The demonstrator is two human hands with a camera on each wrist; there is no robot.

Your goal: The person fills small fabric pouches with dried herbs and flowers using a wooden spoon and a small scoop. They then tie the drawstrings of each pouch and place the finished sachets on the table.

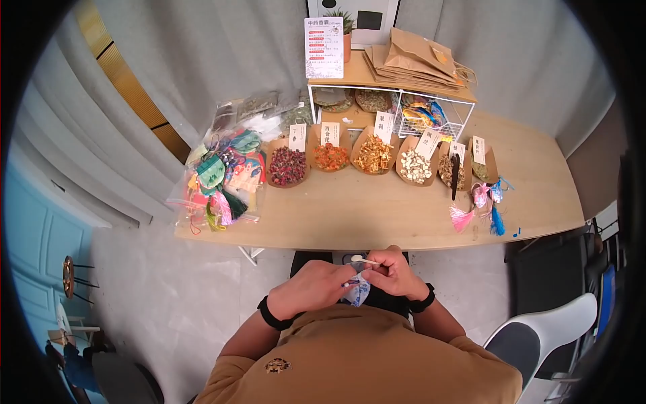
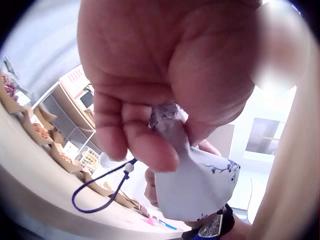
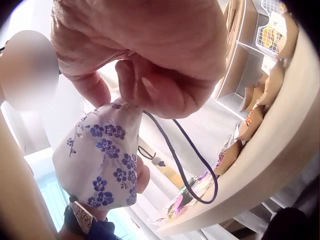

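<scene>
Low in front of the body, just off the table's near edge, both hands meet at a small white drawstring pouch (image 1: 359, 291) with blue flowers. My left hand (image 1: 315, 286) pinches the gathered neck of the pouch between thumb and fingers. The right hand (image 1: 396, 274) also pinches at the neck, its fingers curled. A small pale spoon-shaped thing (image 1: 362, 259) sticks out beside the right fingers. In the left wrist view the pouch body (image 2: 195, 187) hangs below the hand, and a dark blue cord (image 2: 80, 195) with a white bead (image 2: 128, 168) loops out. Another cord loop (image 3: 181, 170) shows in the right wrist view.
Paper trays of dried petals (image 1: 289, 166) and herbs stand in a row on the table (image 1: 377, 215). Tasselled sachets in plastic bags (image 1: 225, 175) lie left, a pink tassel (image 1: 461, 217) right. Behind is a shelf (image 1: 350, 75) with paper bags (image 1: 417, 60). A white chair (image 1: 565, 323) stands right.
</scene>
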